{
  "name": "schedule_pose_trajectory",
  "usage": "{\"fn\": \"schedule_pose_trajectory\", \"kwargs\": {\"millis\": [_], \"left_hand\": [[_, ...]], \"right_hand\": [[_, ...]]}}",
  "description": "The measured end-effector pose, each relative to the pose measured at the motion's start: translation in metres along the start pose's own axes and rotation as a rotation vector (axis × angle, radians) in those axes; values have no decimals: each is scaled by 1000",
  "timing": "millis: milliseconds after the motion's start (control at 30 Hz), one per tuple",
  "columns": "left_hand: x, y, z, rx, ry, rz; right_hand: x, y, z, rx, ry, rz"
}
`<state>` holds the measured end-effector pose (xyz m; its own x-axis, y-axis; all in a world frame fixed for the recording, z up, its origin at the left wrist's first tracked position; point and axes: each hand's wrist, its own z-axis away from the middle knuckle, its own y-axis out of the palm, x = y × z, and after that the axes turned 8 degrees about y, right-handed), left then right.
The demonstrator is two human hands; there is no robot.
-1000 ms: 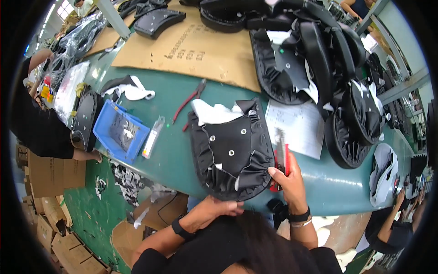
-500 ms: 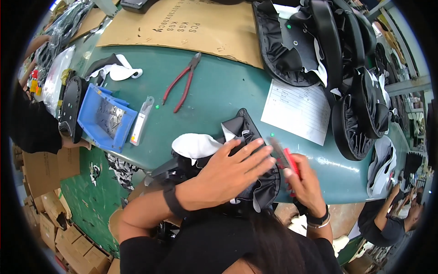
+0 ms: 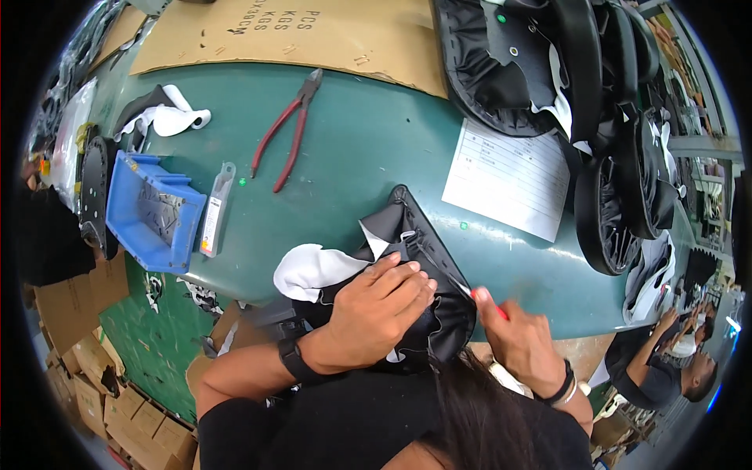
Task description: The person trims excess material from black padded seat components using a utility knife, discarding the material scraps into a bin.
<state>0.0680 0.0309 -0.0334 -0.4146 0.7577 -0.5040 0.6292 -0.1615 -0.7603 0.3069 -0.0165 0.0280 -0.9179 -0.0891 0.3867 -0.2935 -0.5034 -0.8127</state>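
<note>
A black leather-like padded piece [image 3: 452, 317] lies at the table's near edge, its gathered cover folded over the rim. White backing cloth [image 3: 313, 269] sticks out on its left. My left hand [image 3: 380, 317] rests flat on the cover, fingers extended side by side. In my right hand [image 3: 521, 341] is a red-handled utility knife [image 3: 502, 314], mostly hidden by the fingers. Its thin blade meets the right rim of the padded piece; whether it cuts in, I cannot tell.
Red-handled pliers [image 3: 291, 137], a blue bin [image 3: 149, 207] of small metal pieces and a clear blade case [image 3: 217, 210] lie to the left. A printed sheet [image 3: 505, 180] and stacked black padded pieces [image 3: 599, 211] are at right. Cardboard [image 3: 313, 51] covers the far side. Another person [image 3: 654, 368] works at right.
My left hand has lowered onto the cover, its spread fingers now together. My right hand has brought the knife down to the piece's right rim. The whole view has shifted slightly.
</note>
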Motion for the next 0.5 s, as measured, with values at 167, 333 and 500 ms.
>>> {"fn": "schedule_pose_trajectory", "kwargs": {"millis": [167,333,500], "left_hand": [[-3,-21,-24,259,25,-71],[15,-14,-30,372,114,394],[10,-1,-44,239,93,126]], "right_hand": [[-2,14,50,-37,133,-96],[-3,14,41,-146,88,-122],[-3,7,17,-158,57,-184]]}}
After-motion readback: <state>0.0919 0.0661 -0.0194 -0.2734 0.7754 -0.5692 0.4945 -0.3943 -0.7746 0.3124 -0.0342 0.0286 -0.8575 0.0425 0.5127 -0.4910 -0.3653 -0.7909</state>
